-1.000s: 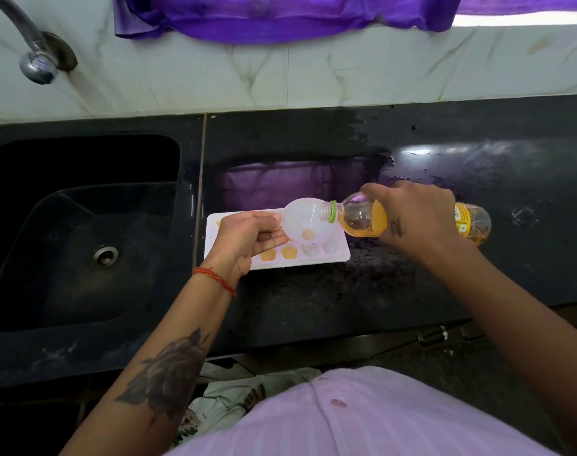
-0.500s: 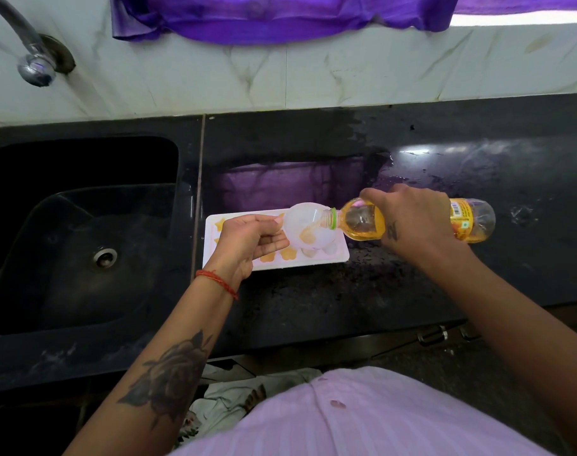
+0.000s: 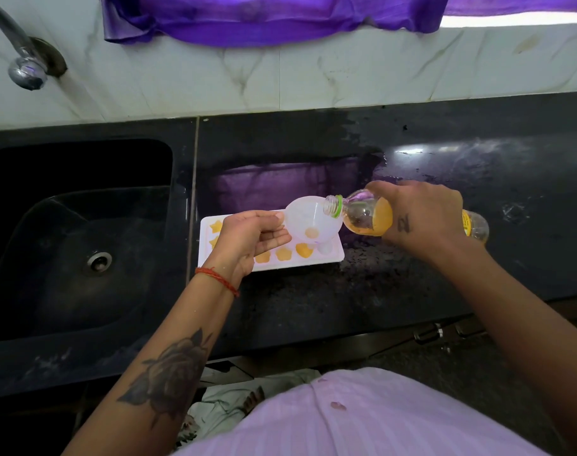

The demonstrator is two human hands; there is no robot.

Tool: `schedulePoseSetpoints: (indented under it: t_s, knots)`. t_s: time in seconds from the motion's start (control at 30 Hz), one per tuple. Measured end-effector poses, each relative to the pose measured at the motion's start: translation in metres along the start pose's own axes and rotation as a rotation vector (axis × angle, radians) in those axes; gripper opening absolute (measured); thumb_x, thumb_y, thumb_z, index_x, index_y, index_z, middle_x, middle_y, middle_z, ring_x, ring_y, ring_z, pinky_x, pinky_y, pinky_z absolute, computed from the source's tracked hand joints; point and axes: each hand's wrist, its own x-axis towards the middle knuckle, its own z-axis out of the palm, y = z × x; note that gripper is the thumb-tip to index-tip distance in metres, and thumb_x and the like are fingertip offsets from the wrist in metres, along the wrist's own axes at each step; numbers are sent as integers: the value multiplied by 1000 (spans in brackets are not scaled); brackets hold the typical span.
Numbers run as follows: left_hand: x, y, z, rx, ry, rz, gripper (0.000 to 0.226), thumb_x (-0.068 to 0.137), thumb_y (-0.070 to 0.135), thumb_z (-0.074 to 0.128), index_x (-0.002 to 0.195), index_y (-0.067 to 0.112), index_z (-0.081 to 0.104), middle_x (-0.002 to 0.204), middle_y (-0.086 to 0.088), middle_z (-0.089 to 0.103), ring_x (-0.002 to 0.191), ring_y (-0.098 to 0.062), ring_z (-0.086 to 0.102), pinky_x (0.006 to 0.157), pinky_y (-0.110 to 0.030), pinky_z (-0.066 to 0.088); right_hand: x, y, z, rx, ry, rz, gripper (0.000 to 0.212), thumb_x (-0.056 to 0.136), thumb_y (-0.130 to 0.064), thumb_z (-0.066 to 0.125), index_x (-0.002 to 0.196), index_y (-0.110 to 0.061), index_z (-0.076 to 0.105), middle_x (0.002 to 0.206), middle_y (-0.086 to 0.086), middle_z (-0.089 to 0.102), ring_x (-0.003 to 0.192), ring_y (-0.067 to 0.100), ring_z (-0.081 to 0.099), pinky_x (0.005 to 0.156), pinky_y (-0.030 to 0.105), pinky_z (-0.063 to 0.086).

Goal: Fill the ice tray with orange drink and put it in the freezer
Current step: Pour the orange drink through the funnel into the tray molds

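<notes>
A white ice tray [image 3: 335, 259] lies on the black counter just right of the sink, with several shaped cells holding orange drink; its right-end cells look pale. My left hand [image 3: 247, 236] pinches the rim of a translucent white funnel [image 3: 308, 222] held over the tray's right part, with a little orange liquid in its bottom. My right hand [image 3: 422, 218] grips a clear plastic bottle of orange drink [image 3: 366, 215], lying almost level with its uncapped, green-ringed mouth at the funnel's rim. Part of the tray is hidden under my left hand and the funnel.
A dark sink [image 3: 79, 238] with a drain [image 3: 98, 262] fills the left side, under a metal tap [image 3: 25, 69]. The black counter [image 3: 478, 179] runs right, wet and speckled near the tray. A purple cloth [image 3: 274, 14] hangs on the tiled wall.
The bottle has tipped back toward level and the flow into the funnel has eased. The funnel stays over the tray's right part, and my left hand keeps its hold.
</notes>
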Motion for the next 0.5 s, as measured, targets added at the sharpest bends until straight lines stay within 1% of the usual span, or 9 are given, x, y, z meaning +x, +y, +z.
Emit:
schedulePoseSetpoints:
  t_s: [0.07,0.23,0.4,0.5]
  knots:
    - [0,0,5,4,-14,5,5,83,-3,62,86,-1,67,75,-15,69,62,-19,71,55,-24,58,-1,4,0,-5,7,15,50,77,-39,70,123,-40,49,94,-1,66,87,28,62,62,28,31]
    - [1,-2,18,16,-22,6,6,83,-3,62,80,-1,67,70,-14,69,56,-17,70,50,-22,56,-6,12,0,-40,17,29,51,78,-43,70,123,-39,49,95,0,66,86,27,63,62,27,30]
    - [4,-7,25,33,-25,2,5,82,-2,65,78,0,66,71,-15,67,56,-17,69,54,-23,57,-10,15,0,-59,-2,42,43,82,-42,65,121,-36,51,92,3,64,83,29,62,61,28,31]
    - [5,-8,27,41,-34,3,3,82,0,66,78,0,67,69,-14,67,56,-17,69,54,-23,57,-12,15,0,-83,-33,41,43,83,-36,64,123,-35,50,95,4,63,86,29,62,61,29,31]
